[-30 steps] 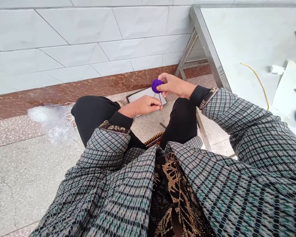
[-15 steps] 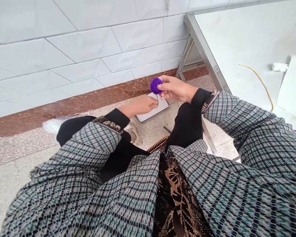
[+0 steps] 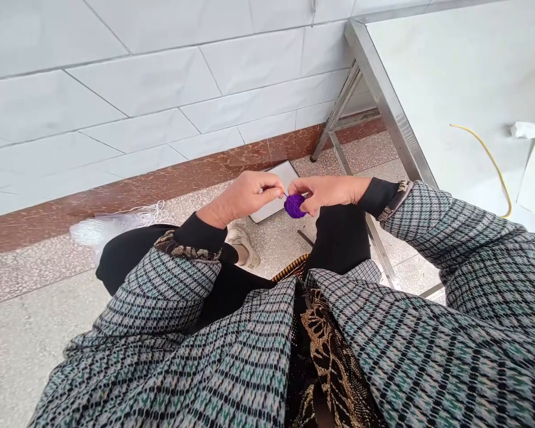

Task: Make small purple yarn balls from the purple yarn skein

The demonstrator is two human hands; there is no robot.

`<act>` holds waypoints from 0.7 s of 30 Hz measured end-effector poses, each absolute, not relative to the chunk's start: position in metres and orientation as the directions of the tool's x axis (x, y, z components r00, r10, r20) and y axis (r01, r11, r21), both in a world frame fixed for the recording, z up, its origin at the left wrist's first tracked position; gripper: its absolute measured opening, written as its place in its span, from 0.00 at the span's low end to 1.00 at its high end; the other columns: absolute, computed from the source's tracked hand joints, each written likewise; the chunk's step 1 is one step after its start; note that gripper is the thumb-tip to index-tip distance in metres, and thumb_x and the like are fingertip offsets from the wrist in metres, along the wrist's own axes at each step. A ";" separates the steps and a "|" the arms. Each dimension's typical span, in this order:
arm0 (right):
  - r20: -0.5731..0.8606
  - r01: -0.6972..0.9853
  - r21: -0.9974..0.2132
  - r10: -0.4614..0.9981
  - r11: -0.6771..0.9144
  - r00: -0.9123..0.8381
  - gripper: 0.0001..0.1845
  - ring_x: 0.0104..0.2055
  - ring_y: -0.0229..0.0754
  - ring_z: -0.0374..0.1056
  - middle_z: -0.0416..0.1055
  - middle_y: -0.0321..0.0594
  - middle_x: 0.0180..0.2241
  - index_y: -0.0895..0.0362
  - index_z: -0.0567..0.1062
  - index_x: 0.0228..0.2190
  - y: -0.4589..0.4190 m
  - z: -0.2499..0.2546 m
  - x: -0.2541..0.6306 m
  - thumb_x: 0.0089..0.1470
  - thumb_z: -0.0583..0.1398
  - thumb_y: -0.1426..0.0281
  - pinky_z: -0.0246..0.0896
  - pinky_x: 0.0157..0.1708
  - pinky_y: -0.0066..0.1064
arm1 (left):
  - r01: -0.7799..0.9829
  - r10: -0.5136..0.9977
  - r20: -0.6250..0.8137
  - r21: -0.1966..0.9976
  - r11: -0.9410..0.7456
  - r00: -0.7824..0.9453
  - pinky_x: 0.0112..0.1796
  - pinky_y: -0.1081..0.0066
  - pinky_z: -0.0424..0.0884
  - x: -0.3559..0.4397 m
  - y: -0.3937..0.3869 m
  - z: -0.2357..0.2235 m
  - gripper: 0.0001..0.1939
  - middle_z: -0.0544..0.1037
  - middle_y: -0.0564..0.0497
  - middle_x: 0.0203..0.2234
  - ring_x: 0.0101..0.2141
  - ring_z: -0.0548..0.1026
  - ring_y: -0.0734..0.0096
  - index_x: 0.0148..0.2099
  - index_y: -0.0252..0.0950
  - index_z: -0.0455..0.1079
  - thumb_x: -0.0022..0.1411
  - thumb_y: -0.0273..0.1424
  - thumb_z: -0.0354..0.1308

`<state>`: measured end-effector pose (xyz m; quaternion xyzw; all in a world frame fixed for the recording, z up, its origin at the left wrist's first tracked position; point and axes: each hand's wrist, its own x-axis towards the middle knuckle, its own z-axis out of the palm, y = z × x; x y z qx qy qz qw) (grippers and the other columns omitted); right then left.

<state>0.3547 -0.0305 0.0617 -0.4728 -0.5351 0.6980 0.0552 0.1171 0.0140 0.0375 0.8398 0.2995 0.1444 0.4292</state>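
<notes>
A small ball of purple yarn (image 3: 295, 206) is gripped in the fingers of my right hand (image 3: 323, 191), just above the gap between my knees. A short strand of the same yarn runs from the ball to my left hand (image 3: 254, 193), whose thumb and fingers pinch it. The two hands are close together, only a little apart. Below and behind them a flat white board with a dark edge (image 3: 271, 207) lies on the floor, partly covered by my left hand.
To the right stands a metal-framed table (image 3: 395, 101) with a yellow cord (image 3: 490, 157) and a crumpled white scrap (image 3: 525, 129) on its top. White string in clear plastic (image 3: 89, 232) lies on the floor at left. The tiled wall (image 3: 160, 83) rises in front.
The yarn ball and my right hand have come down, and the hand has turned so the ball hangs lower. My left hand still pinches the yarn; my left knee has swung outward.
</notes>
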 end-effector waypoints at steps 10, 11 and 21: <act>-0.487 -0.033 -0.841 0.782 -0.540 -0.389 0.19 0.26 0.30 0.66 0.72 0.30 0.32 0.54 0.69 0.44 -0.024 0.059 0.357 0.58 0.70 0.78 0.70 0.28 0.20 | 0.396 0.608 -0.035 0.788 -0.471 0.793 0.35 0.69 0.68 0.145 0.001 0.003 0.15 0.79 0.52 0.26 0.29 0.72 0.69 0.35 0.35 0.76 0.70 0.36 0.54; -0.505 -0.009 -0.844 0.799 -0.537 -0.327 0.18 0.25 0.30 0.65 0.71 0.30 0.31 0.54 0.69 0.43 -0.023 0.058 0.357 0.59 0.70 0.79 0.68 0.26 0.20 | 0.360 0.554 -0.019 0.778 -0.515 0.832 0.36 0.69 0.69 0.148 -0.003 0.002 0.15 0.79 0.51 0.26 0.29 0.72 0.69 0.33 0.36 0.75 0.70 0.36 0.53; -0.637 0.317 -0.765 0.731 -0.561 -0.244 0.13 0.22 0.34 0.66 0.71 0.32 0.26 0.54 0.70 0.40 -0.028 0.044 0.353 0.63 0.71 0.73 0.64 0.18 0.22 | 0.337 0.551 0.128 0.670 -0.661 0.825 0.40 0.67 0.71 0.145 -0.003 0.009 0.14 0.82 0.48 0.30 0.33 0.76 0.66 0.38 0.36 0.78 0.71 0.32 0.52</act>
